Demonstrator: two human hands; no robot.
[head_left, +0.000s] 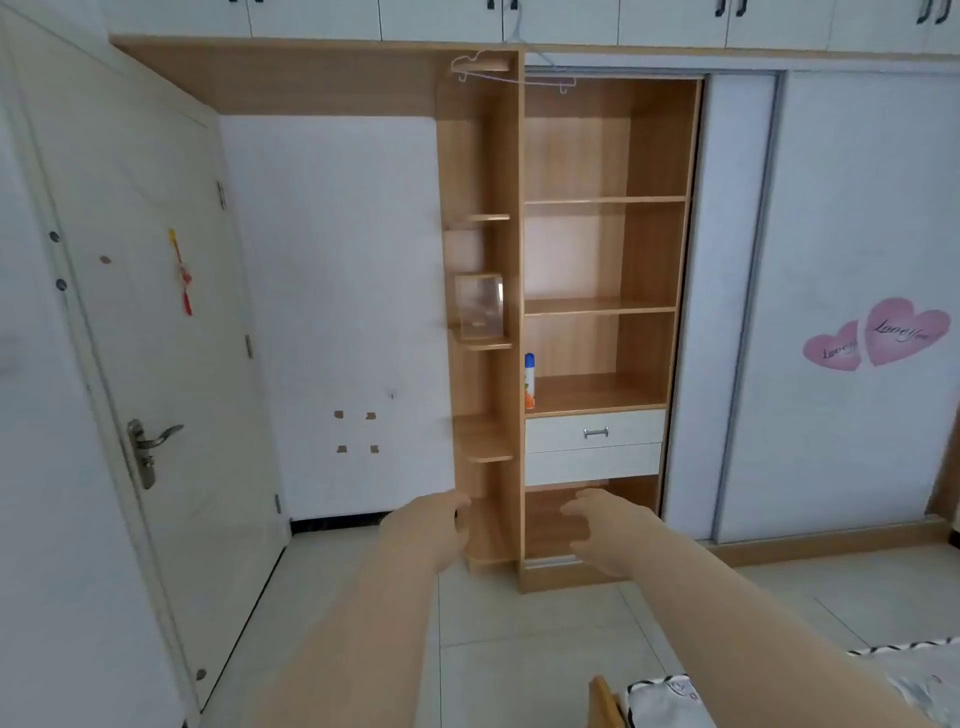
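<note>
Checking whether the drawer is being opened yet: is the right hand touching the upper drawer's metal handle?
Apart. The head view shows the right hand below the handle, with the lower drawer front showing between them.

Both arms show bare, slim and smooth: left forearm (374, 623), right forearm (727, 608).
</note>
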